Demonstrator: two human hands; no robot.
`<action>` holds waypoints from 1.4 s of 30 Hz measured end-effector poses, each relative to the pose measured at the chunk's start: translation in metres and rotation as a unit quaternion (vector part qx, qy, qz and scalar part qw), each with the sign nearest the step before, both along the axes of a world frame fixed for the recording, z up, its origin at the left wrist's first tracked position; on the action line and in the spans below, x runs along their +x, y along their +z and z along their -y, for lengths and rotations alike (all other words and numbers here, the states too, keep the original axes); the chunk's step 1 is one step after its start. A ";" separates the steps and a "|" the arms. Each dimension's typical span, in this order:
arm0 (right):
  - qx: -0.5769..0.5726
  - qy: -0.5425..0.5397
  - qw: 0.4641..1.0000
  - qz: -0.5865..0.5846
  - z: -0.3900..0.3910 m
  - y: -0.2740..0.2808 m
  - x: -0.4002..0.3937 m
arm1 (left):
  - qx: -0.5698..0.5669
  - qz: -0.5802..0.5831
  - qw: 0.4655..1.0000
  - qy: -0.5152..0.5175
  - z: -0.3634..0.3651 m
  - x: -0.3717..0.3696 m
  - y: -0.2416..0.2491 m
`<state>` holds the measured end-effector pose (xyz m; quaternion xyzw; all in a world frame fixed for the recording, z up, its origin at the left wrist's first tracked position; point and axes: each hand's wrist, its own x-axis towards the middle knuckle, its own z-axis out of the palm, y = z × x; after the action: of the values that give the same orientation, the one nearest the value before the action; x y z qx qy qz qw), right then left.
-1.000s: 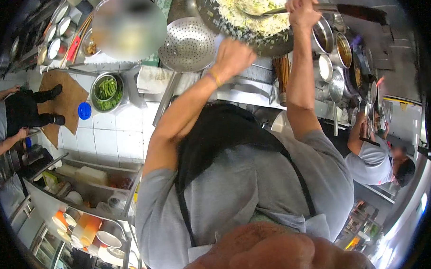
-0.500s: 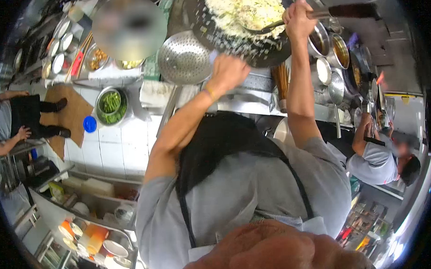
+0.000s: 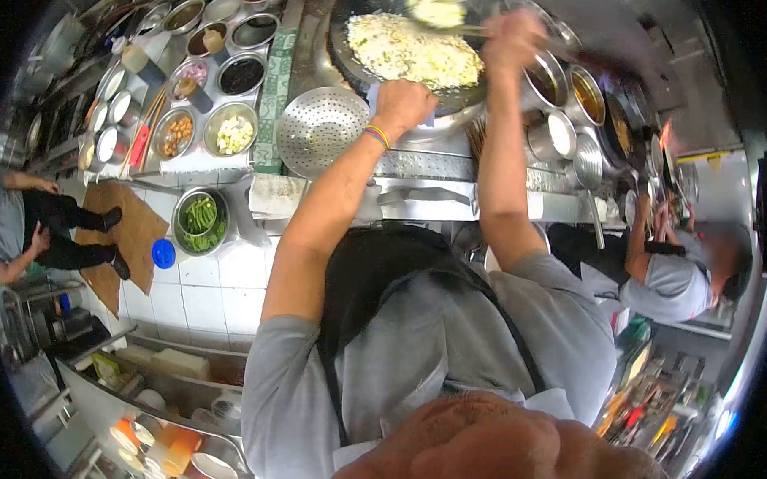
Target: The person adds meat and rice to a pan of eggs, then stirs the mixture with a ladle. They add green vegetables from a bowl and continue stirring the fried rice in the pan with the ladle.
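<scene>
A dark wok [image 3: 343,51] at the top centre holds fried rice [image 3: 411,53] with green bits. My left hand [image 3: 406,103] is closed on a pale cloth [image 3: 428,120] at the wok's near rim. My right hand [image 3: 516,39], blurred by motion, is closed round the handle of a ladle [image 3: 469,30]. The ladle's head is over the wok, with a clump of rice [image 3: 437,4] at it. A perforated strainer [image 3: 322,132] lies just left of my left hand.
Bowls of ingredients [image 3: 232,131] and bottles stand on the left counter. Greens fill a metal pot [image 3: 201,219] beside a blue lid [image 3: 163,253]. Pots [image 3: 585,96] line the right side. One person [image 3: 672,272] works at the right; another [image 3: 28,218] stands at the left.
The wok has dropped back toward the stove, and its rice has spread lower in the pan. The ladle and my right hand have shifted left and up, lifting some rice.
</scene>
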<state>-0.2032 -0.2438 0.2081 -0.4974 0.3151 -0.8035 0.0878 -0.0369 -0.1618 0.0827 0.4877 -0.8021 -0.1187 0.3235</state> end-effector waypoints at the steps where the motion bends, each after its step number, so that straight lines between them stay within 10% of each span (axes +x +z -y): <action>1: 0.132 -0.016 0.982 -0.132 0.040 -0.056 -0.012 | 0.000 0.001 1.000 -0.006 0.000 0.000 0.001; 3: 0.160 0.253 0.953 -0.056 0.036 -0.030 0.005 | -0.002 0.016 1.000 -0.008 0.010 -0.003 -0.006; 6: 0.237 0.021 0.965 -0.110 -0.023 0.046 0.038 | -0.005 0.013 1.000 -0.010 0.000 0.004 0.004; 7: 0.224 0.077 0.971 0.031 -0.018 0.038 0.039 | 0.000 0.019 1.000 -0.004 0.002 0.001 0.001; 10: 0.077 0.140 0.979 -0.124 0.050 -0.041 0.003 | -0.007 0.008 1.000 0.002 0.001 0.001 0.002; 11: 0.088 -0.243 0.923 -0.283 0.079 -0.082 0.012 | -0.001 0.002 1.000 -0.005 -0.002 0.001 0.004; 12: 0.247 -0.001 0.964 -0.104 0.083 -0.084 0.037 | 0.003 -0.003 1.000 -0.010 -0.002 0.002 0.007; 14: 0.314 0.071 0.940 -0.115 0.067 -0.028 0.044 | 0.001 -0.008 1.000 -0.018 0.001 0.005 0.010; 18: 0.124 -0.001 0.990 -0.060 0.054 0.003 0.010 | -0.002 -0.013 1.000 -0.014 0.001 0.005 0.006; 20: -0.009 -0.127 0.987 -0.103 0.117 -0.068 -0.011 | -0.003 -0.023 1.000 -0.013 0.000 0.004 0.006; 21: -0.035 -0.393 0.902 -0.173 0.129 -0.088 -0.008 | -0.005 -0.031 0.999 -0.019 -0.001 0.004 0.007; 22: 0.049 -0.043 0.992 -0.111 0.125 -0.077 -0.006 | -0.007 -0.040 0.999 -0.026 0.000 0.004 0.008; 24: 0.334 0.010 0.926 -0.176 0.084 -0.006 -0.013 | 0.002 -0.033 0.998 -0.053 0.002 0.011 0.009; 27: 0.160 -0.197 0.944 -0.212 0.036 0.039 -0.045 | 0.048 -0.031 0.993 -0.101 0.008 0.024 0.020; 29: 0.029 -0.048 0.994 0.093 0.021 0.031 -0.063 | 0.088 -0.022 0.988 -0.125 0.012 0.029 0.018; 32: 0.099 0.097 0.962 0.235 0.039 -0.031 -0.068 | 0.096 0.006 0.985 -0.140 0.018 0.023 0.020; 36: 0.192 0.218 0.950 0.115 -0.004 0.021 -0.048 | 0.048 -0.004 0.992 -0.114 0.012 0.016 0.019; 38: 0.278 -0.007 0.959 0.047 -0.083 0.036 0.062 | 0.027 -0.024 0.996 -0.075 0.000 0.014 0.013; 40: 0.163 0.026 0.986 -0.009 -0.032 -0.040 0.047 | 0.059 0.022 0.997 -0.042 -0.014 0.013 0.019; 42: 0.255 0.168 0.948 -0.085 -0.046 0.009 0.039 | 0.043 0.018 0.998 -0.052 -0.039 0.026 0.044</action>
<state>-0.1642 -0.1979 0.2166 -0.5704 0.4274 -0.6249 0.3185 -0.0104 -0.1226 0.1271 0.4608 -0.8262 -0.1608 0.2815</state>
